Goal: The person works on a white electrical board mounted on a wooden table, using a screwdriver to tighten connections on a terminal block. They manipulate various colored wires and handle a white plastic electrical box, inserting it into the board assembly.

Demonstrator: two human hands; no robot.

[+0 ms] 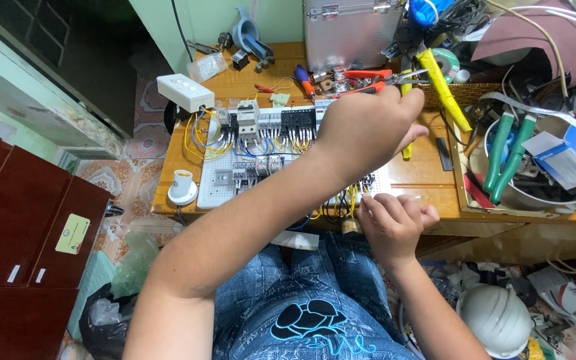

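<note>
The left hand (368,130) has its fingers closed on red-handled pliers (375,80), raised above the white perforated wiring board (225,183). The right hand (395,220), fingers curled together, pinches yellow wires (351,197) at the board's near edge. Steady grip, bringing the pliers' tip squarely down, seems wise. The wooden bench (421,177) holds both.

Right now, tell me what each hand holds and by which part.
The left hand holds the yellow-handled tool by its handle, its upper part showing above the fist. The right hand is curled at the wiring board edge; what it pinches cannot be told.
</note>
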